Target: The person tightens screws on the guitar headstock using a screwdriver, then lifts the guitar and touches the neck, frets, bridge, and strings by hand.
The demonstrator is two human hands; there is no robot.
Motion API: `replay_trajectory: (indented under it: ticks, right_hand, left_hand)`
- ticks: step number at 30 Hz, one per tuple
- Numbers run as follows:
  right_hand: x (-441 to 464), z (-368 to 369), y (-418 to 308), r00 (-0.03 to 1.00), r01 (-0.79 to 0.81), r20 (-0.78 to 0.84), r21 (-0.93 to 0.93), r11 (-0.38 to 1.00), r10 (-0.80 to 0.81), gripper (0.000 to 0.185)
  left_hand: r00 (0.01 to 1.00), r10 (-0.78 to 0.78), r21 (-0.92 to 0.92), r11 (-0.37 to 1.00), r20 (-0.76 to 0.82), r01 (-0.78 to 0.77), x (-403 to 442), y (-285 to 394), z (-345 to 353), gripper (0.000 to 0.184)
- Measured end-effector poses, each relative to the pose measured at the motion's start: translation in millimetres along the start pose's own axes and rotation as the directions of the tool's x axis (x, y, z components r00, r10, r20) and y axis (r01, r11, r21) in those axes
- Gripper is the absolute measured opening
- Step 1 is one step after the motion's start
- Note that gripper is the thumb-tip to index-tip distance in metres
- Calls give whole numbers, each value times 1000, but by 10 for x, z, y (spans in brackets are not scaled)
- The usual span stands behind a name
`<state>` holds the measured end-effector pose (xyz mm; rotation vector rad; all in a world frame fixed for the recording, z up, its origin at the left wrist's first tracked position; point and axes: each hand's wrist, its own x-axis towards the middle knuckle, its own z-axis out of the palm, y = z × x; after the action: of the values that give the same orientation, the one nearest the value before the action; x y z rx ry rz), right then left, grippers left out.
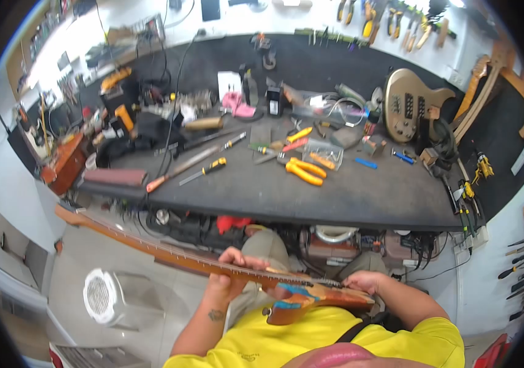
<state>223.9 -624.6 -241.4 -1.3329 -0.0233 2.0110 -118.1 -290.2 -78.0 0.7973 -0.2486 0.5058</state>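
A wooden guitar or bass point(329, 296) with blue patches on its body lies across the person's lap. Its long neck point(145, 246) points to the upper left, past the bench's front edge. My left hand point(232, 275) is wrapped round the neck near the body, thumb below and fingers above. At the right end of the body, my right hand point(363, 282) has its fingers curled by the strings' end; what its fingertips hold, if anything, is too small to make out.
A dark workbench point(225, 196) spans the front, bearing orange-handled pliers point(305, 172), a yellow screwdriver point(204, 171) and a clear parts tray point(324, 153). A gold guitar body point(412, 104) leans at the back right. A white stool point(99, 296) stands lower left.
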Motion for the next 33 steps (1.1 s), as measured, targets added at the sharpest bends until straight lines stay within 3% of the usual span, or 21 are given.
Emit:
replay_trajectory:
  ticks: [5, 10, 15, 19, 21, 23, 26, 33]
  right_hand:
    - [19, -16, -70, 999, -14, 35, -66, 998, 17, 39]
    - [-141, 211, -119, 996, 22, 87, 31, 999, -25, 42]
    - [-134, 222, -111, 997, -27, -71, -18, 999, 26, 44]
    - [-110, 131, -82, 999, -24, -35, -66, 998, 22, 44]
    - [6, 29, -18, 1000, 19, -25, 36, 999, -18, 44]
    - [-166, 239, -117, 997, -68, 46, 37, 997, 66, 44]
    - [-185, 245, -140, 998, 2, -63, -15, 1000, -3, 43]
    - [-172, 180, -151, 999, -31, -30, -7, 999, 31, 41]
  left_hand:
    - [999, -38, -46, 998, -37, 36, 11, 47, 67, 55]
    - [998, -48, -54, 997, -34, 47, 10, 54, 95, 54]
    - [1000, 22, -57, 998, -10, -23, 26, -5, 52, 51]
    - [999, 21, -52, 998, -40, -23, 45, 4, 94, 48]
    - [1000, 18, -45, 999, -5, -18, 25, 6, 71, 45]
    - [998, 15, -26, 1000, -57, -17, 0, 24, 89, 44]
    - [1000, 16, -68, 998, 1, -16, 6, -15, 44, 48]
    - [998, 38, -60, 997, -42, -40, 16, -29, 73, 49]
